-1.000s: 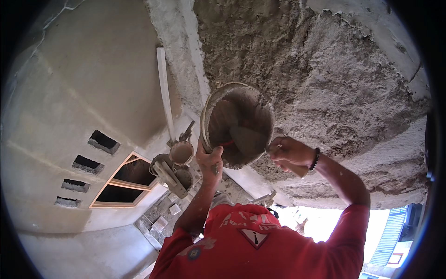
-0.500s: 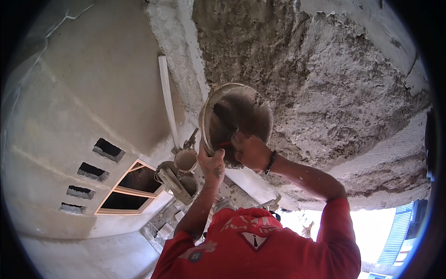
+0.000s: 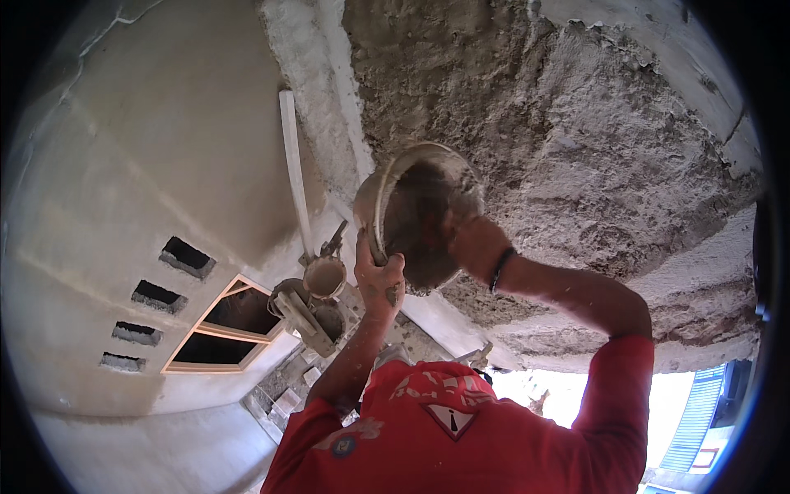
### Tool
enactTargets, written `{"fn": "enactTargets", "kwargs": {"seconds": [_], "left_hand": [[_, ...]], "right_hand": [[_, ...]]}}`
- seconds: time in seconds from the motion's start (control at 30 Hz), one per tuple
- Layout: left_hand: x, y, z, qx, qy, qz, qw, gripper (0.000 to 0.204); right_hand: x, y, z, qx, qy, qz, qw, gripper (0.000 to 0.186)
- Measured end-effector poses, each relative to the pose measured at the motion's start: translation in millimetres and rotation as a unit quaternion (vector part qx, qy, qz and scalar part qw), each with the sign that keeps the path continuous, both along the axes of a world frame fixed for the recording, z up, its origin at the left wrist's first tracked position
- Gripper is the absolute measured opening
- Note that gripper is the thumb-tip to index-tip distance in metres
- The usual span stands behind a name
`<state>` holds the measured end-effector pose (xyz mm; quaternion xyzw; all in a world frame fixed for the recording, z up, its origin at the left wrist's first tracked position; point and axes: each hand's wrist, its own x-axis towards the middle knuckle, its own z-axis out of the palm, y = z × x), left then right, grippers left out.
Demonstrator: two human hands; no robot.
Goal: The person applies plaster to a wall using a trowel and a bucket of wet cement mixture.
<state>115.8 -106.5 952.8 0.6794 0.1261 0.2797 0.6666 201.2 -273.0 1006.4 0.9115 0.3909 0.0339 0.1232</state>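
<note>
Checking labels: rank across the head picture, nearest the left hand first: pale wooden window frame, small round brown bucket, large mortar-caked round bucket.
1. Large mortar-caked round bucket, in the left hand
2. Small round brown bucket, left of that hand
3. Pale wooden window frame, farthest left

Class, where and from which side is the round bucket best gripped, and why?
Probably the round bucket is best gripped by its rim from the lower left, as the left hand does: its tilt exposes that edge to thumb and fingers, and the right hand is on the right side.
</note>
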Motion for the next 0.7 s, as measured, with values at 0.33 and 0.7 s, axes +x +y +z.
{"fn": "enactTargets", "kwargs": {"seconds": [0.33,0.7], "left_hand": [[6.8,1.9,-18.9,-0.021,-0.002,0.013,1.000,0.058],[2.2,4.3,-31.9,-0.037,-0.002,-0.016,0.999,0.064]], "right_hand": [[3.6,-16.0,9.0,0.048,0.007,0.078,0.996,0.030],[-26.4,-35.2,54.6,-0.065,-0.016,0.014,0.998,0.035]]}}
